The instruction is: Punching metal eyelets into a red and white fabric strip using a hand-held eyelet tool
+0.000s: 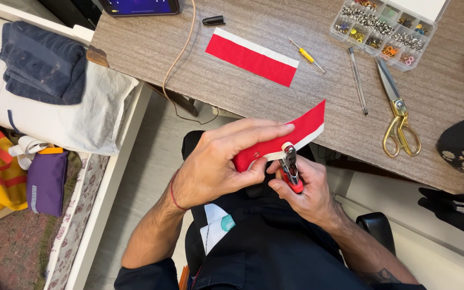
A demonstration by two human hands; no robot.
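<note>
Our left hand [218,166] pinches the red strip [280,140] flat, fingers laid along its top, thumb beneath. Strip sits off the table edge, above our lap, white border along its lower side. One snap already shows near its left end. Our right hand [304,188] is closed around the pliers [291,169], red grips in the palm, metal head biting the strip's lower edge.

Risks, as we judge them:
- Strip could slide under the left fingers as the pliers squeeze; the snap would then land off line with the one already set.
- Head grips close to the white border; too near the edge and the cloth may tear out.
- Work is held in mid-air, no support beneath; a loose part could drop to the lap or floor.
- Left fingertips lie just beside the head; a slip could pinch them.

Count:
- Red strips: two, one in hand, a second [252,56] flat on the table [430,102].
- Scissors [398,115]: one pair, gold handles.
- Pen [358,80]: one, clear.
- Screwdriver [307,55]: one, yellow handle.
- Parts box [385,29]: one, many compartments, lid open.
- Pliers: one.
</note>
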